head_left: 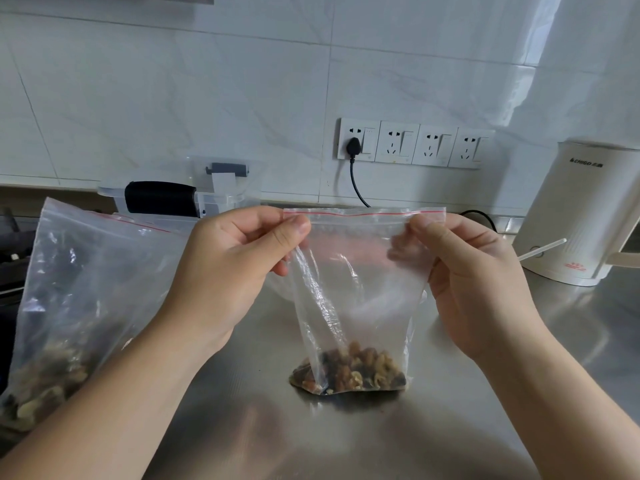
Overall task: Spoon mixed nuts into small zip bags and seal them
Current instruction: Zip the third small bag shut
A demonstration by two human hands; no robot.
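Observation:
A small clear zip bag [360, 271] with a red line along its top stands upright on the steel counter [485, 393]. A small heap of mixed nuts [349, 374] lies at its bottom. My left hand [228, 271] pinches the bag's top left corner between thumb and fingers. My right hand [474, 282] pinches the top right corner. The zip strip is stretched flat between them. At the left stands a larger clear zip bag of nuts [69, 306], its mouth upward. No spoon shows clearly.
A white electric kettle [581, 216] stands at the right, with a thin white stick [542, 249] leaning by its base. A clear plastic container with a black handle [173, 197] sits at the back. Wall sockets [412, 143] with a black plug and cord are behind.

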